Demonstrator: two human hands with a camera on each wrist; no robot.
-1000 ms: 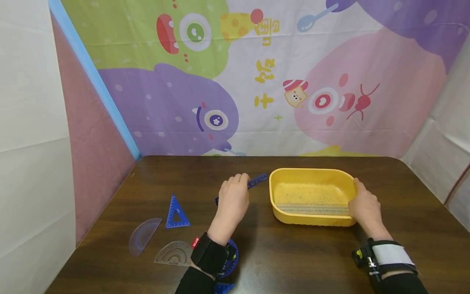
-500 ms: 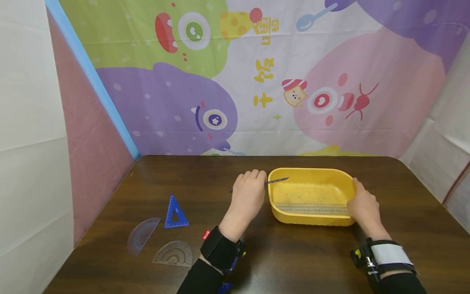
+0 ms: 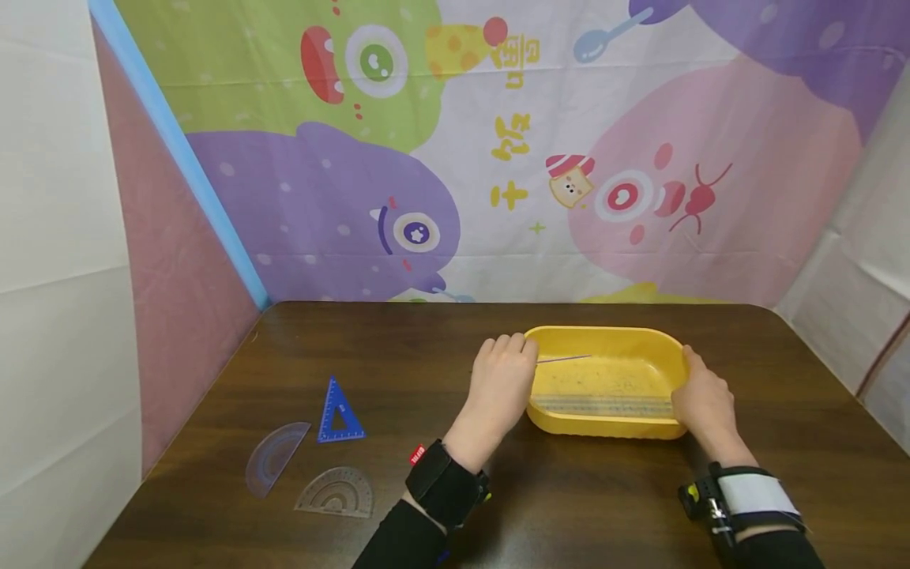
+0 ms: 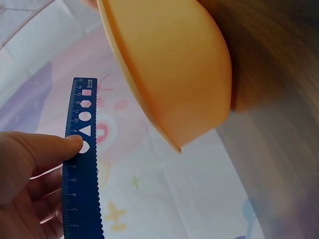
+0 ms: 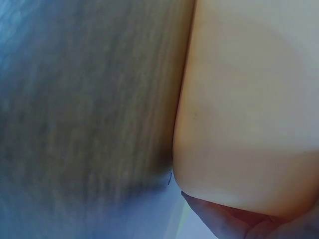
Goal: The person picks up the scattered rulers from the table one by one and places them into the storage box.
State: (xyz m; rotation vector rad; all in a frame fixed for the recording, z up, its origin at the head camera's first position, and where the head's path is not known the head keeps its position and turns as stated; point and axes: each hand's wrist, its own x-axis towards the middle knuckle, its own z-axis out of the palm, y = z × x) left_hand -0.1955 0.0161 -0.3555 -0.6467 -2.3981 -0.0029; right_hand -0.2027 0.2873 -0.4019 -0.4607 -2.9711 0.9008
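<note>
My left hand pinches a blue ruler between thumb and fingers, just over the left rim of the yellow tub. The ruler has a wavy edge and cut-out shapes; in the head view it shows edge-on as a thin line above the tub's inside. The right hand grips the tub's right end, with its fingers at the tub wall in the right wrist view. A clear ruler lies inside the tub along its near side.
On the left of the brown table lie a blue set square, a purplish clear protractor and a greyish clear protractor. A bit of something blue peeks out beside the left sleeve. A cartoon curtain hangs behind the table.
My left hand has moved right with the blue ruler, from left of the tub to its left rim. The ruler now reaches over the tub, seen edge-on. The right hand stays at the tub.
</note>
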